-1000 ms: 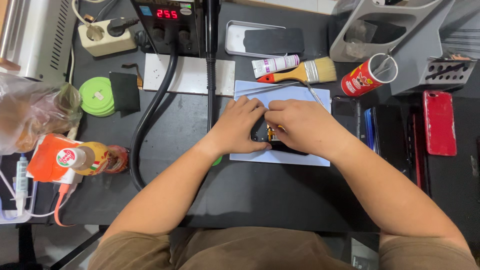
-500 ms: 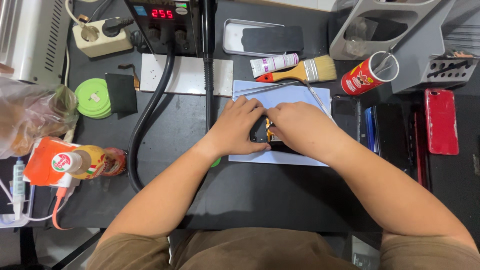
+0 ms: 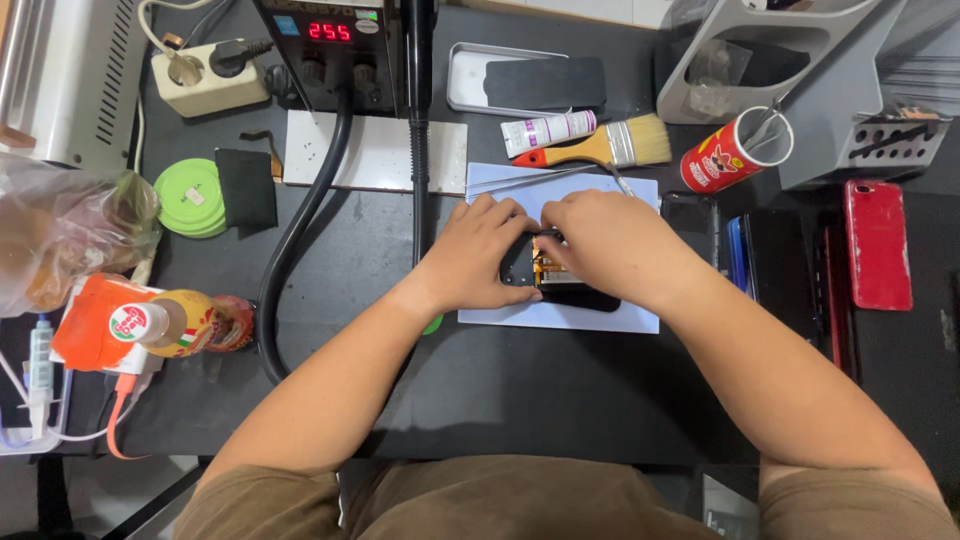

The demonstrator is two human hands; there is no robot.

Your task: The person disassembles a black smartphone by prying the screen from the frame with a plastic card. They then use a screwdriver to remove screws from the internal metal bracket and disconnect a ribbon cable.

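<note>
We are holding a small black phone [image 3: 560, 285] with both hands on a pale blue mat [image 3: 600, 318]. Our left hand [image 3: 480, 255] is curling around its left end. Our right hand [image 3: 610, 245] is covering its top, fingers bent down, touching it. A paintbrush [image 3: 600, 148] is lying just behind.

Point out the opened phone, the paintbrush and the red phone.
opened phone [image 3: 560, 285]: head view, on the exposed inside between the two hands.
paintbrush [image 3: 600, 147]: head view, on the handle near the ferrule.
red phone [image 3: 877, 243]: head view, middle of its back.
</note>
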